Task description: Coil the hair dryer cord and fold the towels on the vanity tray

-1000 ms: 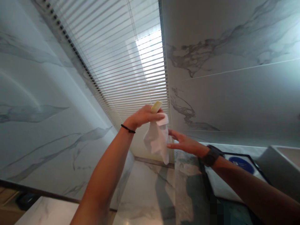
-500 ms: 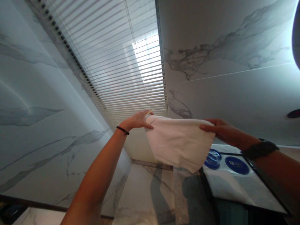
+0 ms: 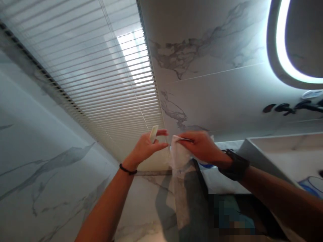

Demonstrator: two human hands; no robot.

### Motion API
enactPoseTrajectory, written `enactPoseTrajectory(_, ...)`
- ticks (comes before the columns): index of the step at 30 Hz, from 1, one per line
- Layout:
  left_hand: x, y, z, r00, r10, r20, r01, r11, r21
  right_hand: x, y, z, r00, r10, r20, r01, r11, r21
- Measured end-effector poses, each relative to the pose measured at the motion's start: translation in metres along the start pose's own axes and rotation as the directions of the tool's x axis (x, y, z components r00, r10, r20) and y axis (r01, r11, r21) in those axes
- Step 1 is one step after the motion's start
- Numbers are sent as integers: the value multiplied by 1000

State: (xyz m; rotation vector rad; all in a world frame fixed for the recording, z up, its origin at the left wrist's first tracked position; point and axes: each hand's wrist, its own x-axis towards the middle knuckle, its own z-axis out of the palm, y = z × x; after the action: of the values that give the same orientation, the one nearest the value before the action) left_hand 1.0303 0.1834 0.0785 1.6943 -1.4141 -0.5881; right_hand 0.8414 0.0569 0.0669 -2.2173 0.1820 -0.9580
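Note:
My left hand (image 3: 147, 146) has its thumb and forefinger tips apart, just left of a white cloth (image 3: 178, 154). A small flat cream strip (image 3: 153, 133) sticks up at the base of that thumb and forefinger; its kind is unclear. My right hand (image 3: 199, 144) is closed on the top of the cloth, thumb against fingers. The cloth hangs down from there, bunched narrow and blurred. A thin dark line shows by the right fingers, too small to make out. I wear a dark band on the left wrist and a dark watch on the right.
A window blind (image 3: 113, 84) stands ahead, beside marbled walls (image 3: 202, 84). A lit mirror (image 3: 280, 43) and black taps (image 3: 285, 108) are at right. Below them are a white basin (image 3: 275, 158) and a white-covered surface (image 3: 217, 181) with something blue, partly hidden.
My left hand has let go of the cloth's corner. My right hand has come leftward towards it, and the spread cloth is now gathered narrow. The view has swung right, showing mirror, taps and basin.

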Motion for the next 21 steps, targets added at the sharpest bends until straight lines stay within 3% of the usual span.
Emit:
enactPoseTrajectory(3,5,29,31,991,102,87,-90,986,-137,12,-15,2,999,-55,-2,54,996,-65)
enactPoseTrajectory(5,6,36,39,992,111,63,-106,991,-85,11,-16,-9,998,60,-3,-59,989,-138)
enactPoseTrajectory(7,4,34,39,993,110,41,-111,994,15,-4,-9,-23,965,217,149,-194,968,-156)
enactPoseTrajectory(8,3,30,38,992,115,44,-118,991,60,-17,-2,-29,910,301,284,-272,952,-139)
enactPoseTrajectory(9,2,24,36,992,116,53,-121,988,94,-33,7,-35,825,367,430,-346,929,-129)
enactPoseTrajectory(11,2,9,36,994,77,82,-87,987,132,-69,30,-44,611,492,620,-504,846,-173)
enactPoseTrajectory(12,3,1,36,994,50,99,-64,987,146,-86,42,-48,561,539,628,-539,814,-217)
enactPoseTrajectory(13,5,-7,36,993,24,111,-41,987,155,-101,53,-53,550,560,620,-557,799,-228)
enactPoseTrajectory(14,8,-13,36,993,-1,117,-17,988,156,-112,62,-58,569,558,604,-540,808,-236)
enactPoseTrajectory(16,12,-21,34,994,-38,99,26,992,123,-119,69,-71,699,536,473,-490,841,-229)
enactPoseTrajectory(18,15,-21,27,997,-59,46,57,998,38,-111,58,-88,821,475,318,-423,879,-219)
enactPoseTrajectory(21,12,-14,14,999,-39,-1,39,995,-91,-93,24,-117,892,418,170,-370,893,-254)
